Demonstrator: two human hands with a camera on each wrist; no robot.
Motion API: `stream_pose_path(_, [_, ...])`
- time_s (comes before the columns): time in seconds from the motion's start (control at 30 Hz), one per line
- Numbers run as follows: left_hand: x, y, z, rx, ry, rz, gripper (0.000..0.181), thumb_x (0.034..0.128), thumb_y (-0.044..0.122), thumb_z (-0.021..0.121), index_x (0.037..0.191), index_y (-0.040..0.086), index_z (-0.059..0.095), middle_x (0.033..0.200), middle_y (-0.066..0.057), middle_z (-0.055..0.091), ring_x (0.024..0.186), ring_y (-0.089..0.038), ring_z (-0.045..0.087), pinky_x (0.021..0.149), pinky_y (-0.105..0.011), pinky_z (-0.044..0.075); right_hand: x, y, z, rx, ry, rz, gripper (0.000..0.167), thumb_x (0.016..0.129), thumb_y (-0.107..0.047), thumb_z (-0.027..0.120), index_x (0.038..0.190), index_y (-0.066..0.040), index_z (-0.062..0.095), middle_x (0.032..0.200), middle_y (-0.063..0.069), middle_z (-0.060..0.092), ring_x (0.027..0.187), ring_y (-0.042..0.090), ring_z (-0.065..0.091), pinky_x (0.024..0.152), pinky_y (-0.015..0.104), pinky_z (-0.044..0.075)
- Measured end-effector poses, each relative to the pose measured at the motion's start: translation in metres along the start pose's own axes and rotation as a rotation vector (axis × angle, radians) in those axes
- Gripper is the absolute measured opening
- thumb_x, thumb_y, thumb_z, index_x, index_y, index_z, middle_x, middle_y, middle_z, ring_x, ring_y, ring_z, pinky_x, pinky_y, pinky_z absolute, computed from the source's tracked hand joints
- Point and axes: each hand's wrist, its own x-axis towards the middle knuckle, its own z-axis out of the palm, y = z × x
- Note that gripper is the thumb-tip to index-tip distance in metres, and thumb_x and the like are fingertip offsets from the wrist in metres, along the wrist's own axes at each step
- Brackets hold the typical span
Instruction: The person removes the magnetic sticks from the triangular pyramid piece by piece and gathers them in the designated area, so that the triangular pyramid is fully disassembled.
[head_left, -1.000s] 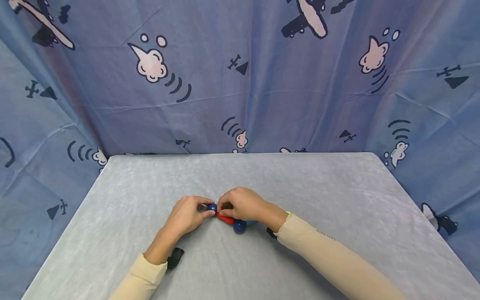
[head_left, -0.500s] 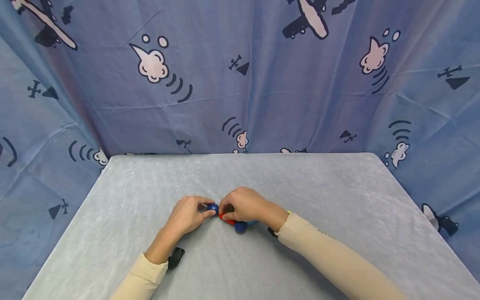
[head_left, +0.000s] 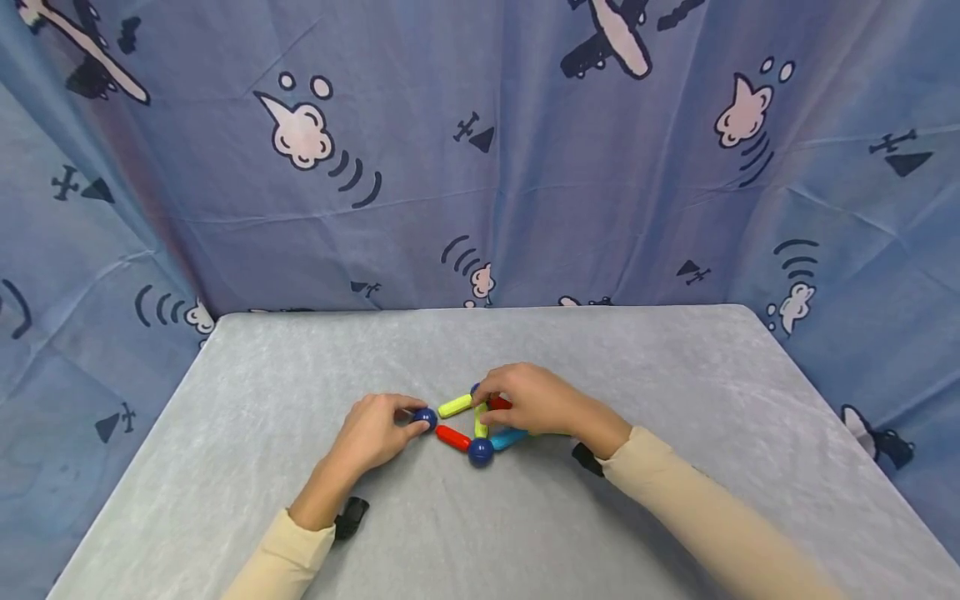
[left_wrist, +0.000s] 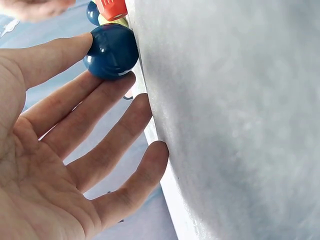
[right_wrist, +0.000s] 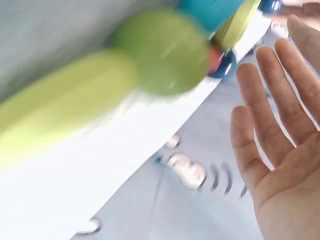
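Thumb and fingertips of my left hand (head_left: 378, 433) pinch a dark blue ball (left_wrist: 112, 52) at the left of a toy structure of rods and balls. A red rod (head_left: 453, 438) and a yellow rod (head_left: 455, 406) reach toward that ball; whether they touch it I cannot tell. The red rod runs to another blue ball (head_left: 481, 452), where a light blue rod (head_left: 510, 438) and a second yellow rod (head_left: 481, 423) meet. Over the structure is my right hand (head_left: 536, 400), its fingers extended in the right wrist view, covering part of another red rod (head_left: 498, 403).
In the right wrist view, a green ball (right_wrist: 162, 52) with a yellow-green rod (right_wrist: 65, 95) is close by, blurred. The structure lies on a table with a light grey cloth (head_left: 337, 358). A blue patterned curtain (head_left: 420, 167) hangs behind.
My right hand has left the red rod beside the left ball and moved right, uncovering the yellow rods. My left hand stays at the blue ball.
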Motion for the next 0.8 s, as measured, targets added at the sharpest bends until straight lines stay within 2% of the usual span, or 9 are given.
stream_pose_path(0.17, [0.000,0.001,0.000,0.005,-0.004,-0.013,0.027,0.0839,0.029,0.080,0.110,0.021,0.077,0.104,0.001,0.076,0.097,-0.017,0.069,0.083,-0.041,0.053,-0.026,0.023,-0.008,-0.021,0.028,0.087,0.023,0.088,-0.030,0.076,0.109,-0.022,0.076,0.109,-0.006,0.073,0.102,0.016,0.066,0.092,0.039,0.053])
stream_pose_path(0.33, [0.001,0.001,0.000,0.007,-0.002,-0.015,0.027,0.0838,0.030,0.080,0.110,0.021,0.078,0.103,0.001,0.076,0.096,-0.017,0.069,0.083,-0.042,0.052,-0.046,0.036,-0.003,-0.028,0.040,0.087,0.025,0.085,-0.030,0.079,0.109,-0.021,0.075,0.107,-0.008,0.073,0.099,0.014,0.066,0.088,0.038,0.053])
stream_pose_path(0.6, [-0.002,0.000,0.001,0.016,-0.011,-0.007,0.026,0.0847,0.029,0.079,0.109,0.021,0.077,0.103,0.001,0.076,0.097,-0.018,0.068,0.083,-0.042,0.053,-0.056,0.046,0.014,-0.017,0.087,0.112,0.028,0.084,-0.032,0.080,0.110,-0.024,0.072,0.104,-0.013,0.070,0.096,0.010,0.066,0.086,0.035,0.054])
stream_pose_path(0.8, [-0.002,-0.001,0.002,0.016,-0.004,0.011,0.026,0.0851,0.028,0.079,0.110,0.020,0.076,0.105,0.002,0.076,0.101,-0.018,0.069,0.088,-0.044,0.053,-0.061,0.055,0.014,0.011,0.108,0.128,0.029,0.084,-0.032,0.080,0.111,-0.025,0.071,0.106,-0.014,0.070,0.095,0.009,0.065,0.085,0.034,0.054])
